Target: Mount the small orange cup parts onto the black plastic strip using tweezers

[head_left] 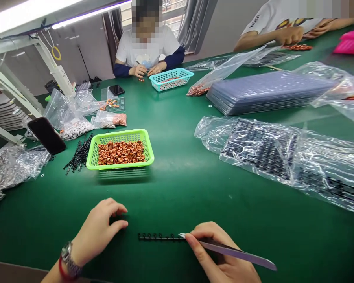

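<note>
My left hand (pixel 98 228), wearing a metal-band watch and a red cord, hovers just left of a thin black strip (pixel 157 237). Its thumb and fingers are apart with nothing between them. The strip lies on the green table and carries a row of small upright pegs. My right hand (pixel 215 247) grips metal tweezers (pixel 238 253), whose pale tips reach the strip's right part. Fingers hide the strip's right end, so I cannot tell whether they touch it. Beyond both hands stands a light-green basket (pixel 120 166) of small copper-coloured cups (pixel 120 152).
Black strips (pixel 79 153) lie piled left of the basket, near a phone (pixel 46 135). Bagged black strips (pixel 259 145) and stacked plastic trays (pixel 262 88) occupy the right. Across the table, a person (pixel 147 51) works by a blue basket (pixel 172 80); another person's hand (pixel 289 35) shows upper right.
</note>
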The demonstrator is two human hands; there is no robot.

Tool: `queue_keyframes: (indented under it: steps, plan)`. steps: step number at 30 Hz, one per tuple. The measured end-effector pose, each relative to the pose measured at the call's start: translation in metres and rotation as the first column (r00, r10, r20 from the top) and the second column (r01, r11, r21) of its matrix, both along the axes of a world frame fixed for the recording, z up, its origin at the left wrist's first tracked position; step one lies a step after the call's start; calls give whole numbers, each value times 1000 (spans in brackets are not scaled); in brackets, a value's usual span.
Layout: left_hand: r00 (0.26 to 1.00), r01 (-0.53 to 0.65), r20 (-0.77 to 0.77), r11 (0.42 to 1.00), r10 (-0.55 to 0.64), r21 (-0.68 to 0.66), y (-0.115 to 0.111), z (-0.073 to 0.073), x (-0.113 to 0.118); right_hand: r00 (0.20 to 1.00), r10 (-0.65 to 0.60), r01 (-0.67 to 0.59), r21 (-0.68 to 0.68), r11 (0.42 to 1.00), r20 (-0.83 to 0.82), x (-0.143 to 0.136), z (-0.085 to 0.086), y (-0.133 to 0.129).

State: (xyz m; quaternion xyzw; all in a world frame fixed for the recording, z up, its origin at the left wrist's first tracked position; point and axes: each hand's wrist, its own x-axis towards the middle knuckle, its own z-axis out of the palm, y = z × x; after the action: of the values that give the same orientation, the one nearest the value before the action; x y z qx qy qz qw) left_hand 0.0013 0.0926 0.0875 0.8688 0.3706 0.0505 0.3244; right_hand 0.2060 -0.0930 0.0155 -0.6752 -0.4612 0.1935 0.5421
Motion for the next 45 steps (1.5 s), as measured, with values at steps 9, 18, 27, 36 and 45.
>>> queue_keyframes:
  steps: [9,18,27,36,45]
  plan:
    - [987,21,156,998,-30,58,-30,-20,-6,999,31,-31,0,1000,7,-6,-3,7]
    - [904,213,282,911,-321,353,-74,-70,2,1000,16,-16,-41,999,9,-5,-5,5]
    - [915,188,281,924,-288,333,-71,-64,5,997,45,-42,69,997,-55,-3,2,10]
    - [915,180,283,919,-288,352,-70,-58,8,994,87,-77,137,988,-71,-3,3,14]
    - [815,-45,576,998,57,-36,-83,-57,23,992,-82,99,192,976,-93,1,8,6]
